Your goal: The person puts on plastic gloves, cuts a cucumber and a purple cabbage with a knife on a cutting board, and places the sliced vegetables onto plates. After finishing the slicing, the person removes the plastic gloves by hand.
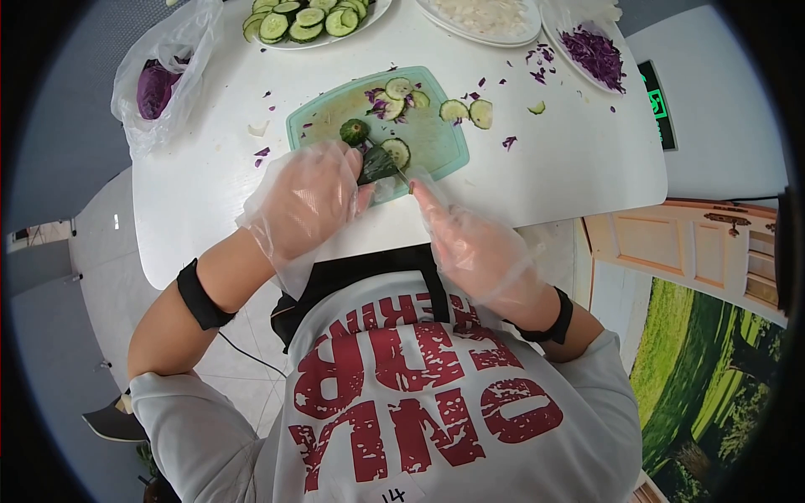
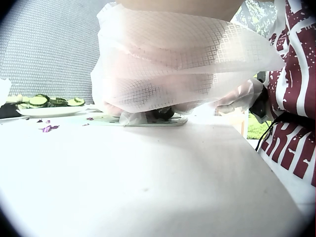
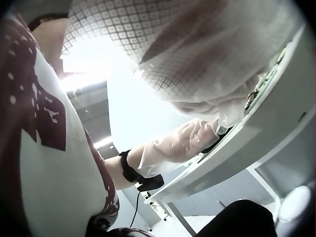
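In the head view, my left hand [image 1: 309,197], in a clear plastic glove, holds a dark green cucumber piece [image 1: 377,166] at the near side of the pale green cutting board [image 1: 444,147]. My right hand [image 1: 470,239], also gloved, grips a knife [image 1: 403,177]; its handle is hidden in the fist and its thin blade lies against the cucumber. A cut slice [image 1: 395,152] rests beside the blade. Just beyond my left fingers sits a cucumber end [image 1: 355,131]. In both wrist views the gloves cover most of the work.
Cucumber slices [image 1: 398,88] and purple cabbage shreds lie at the board's far side, with two slices [image 1: 480,114] off its right edge. Farther back stand a plate of cucumber slices [image 1: 306,33], a plate of pale shreds [image 1: 486,15], shredded purple cabbage [image 1: 594,59] and a bagged cabbage piece [image 1: 155,88].
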{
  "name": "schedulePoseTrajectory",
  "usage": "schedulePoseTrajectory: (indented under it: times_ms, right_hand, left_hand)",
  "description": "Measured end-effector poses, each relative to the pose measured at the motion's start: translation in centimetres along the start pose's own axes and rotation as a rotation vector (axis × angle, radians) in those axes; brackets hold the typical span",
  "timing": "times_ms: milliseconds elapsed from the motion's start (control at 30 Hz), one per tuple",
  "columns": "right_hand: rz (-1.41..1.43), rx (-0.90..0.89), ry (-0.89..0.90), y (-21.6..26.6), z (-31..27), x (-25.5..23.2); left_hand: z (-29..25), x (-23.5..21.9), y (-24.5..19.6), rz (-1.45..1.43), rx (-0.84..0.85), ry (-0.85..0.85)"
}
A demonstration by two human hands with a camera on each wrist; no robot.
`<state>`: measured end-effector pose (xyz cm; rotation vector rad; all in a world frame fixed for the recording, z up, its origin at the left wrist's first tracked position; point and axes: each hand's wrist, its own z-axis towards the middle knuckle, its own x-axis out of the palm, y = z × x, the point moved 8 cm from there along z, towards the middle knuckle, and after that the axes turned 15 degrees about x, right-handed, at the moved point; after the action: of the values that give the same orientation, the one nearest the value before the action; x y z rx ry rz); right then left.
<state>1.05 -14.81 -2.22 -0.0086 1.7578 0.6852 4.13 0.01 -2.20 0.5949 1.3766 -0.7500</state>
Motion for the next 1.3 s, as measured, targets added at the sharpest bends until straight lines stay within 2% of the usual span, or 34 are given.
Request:
schedulePoseTrajectory:
  times_ms: [267,467,633,767,867,933,1033,1167,1233,1300]
  right_hand:
    - [0.003,-0.026,-0.017,-0.4,0.0,0.5]
    - [-0.059,0.042,0.016,-2.1,-0.7,0.0]
    - [0.112,0.16,-0.051,-4.2,-0.7,-1.3]
    - [0.149,0.165,-0.099,-5.4,-0.6,-1.6]
    - [0.182,0.157,-0.142,-4.9,-0.7,-2.7]
    - [0.358,0.186,-0.087,-4.2,-0.8,-3.5]
    - [0.387,0.172,-0.011,-3.7,-1.0,-2.5]
    - [0.352,0.109,-0.028,-2.3,-1.0,-1.7]
    - [0.274,0.035,-0.098,-1.9,-1.1,-1.6]
    - [0.267,0.038,-0.103,-1.7,-1.0,-1.7]
  left_hand:
    - [-0.2,0.0,-0.1,0.039,0.018,-0.012]
    - [0.0,0.0,0.0,0.019,-0.001,0.01]
    - [-0.1,-0.3,-0.3,0.046,0.021,-0.026]
    - [-0.1,-0.4,-0.3,0.051,0.038,-0.038]
    - [0.0,-0.5,-0.4,0.061,0.044,-0.037]
    - [0.0,-0.5,-0.5,0.083,0.052,-0.038]
    - [0.1,-0.4,-0.5,0.096,0.049,-0.05]
    - [-0.1,-0.4,-0.6,0.133,0.042,-0.119]
    - [0.0,-0.2,-0.4,0.108,0.024,-0.1]
    - [-0.1,-0.1,-0.2,0.083,0.008,-0.08]
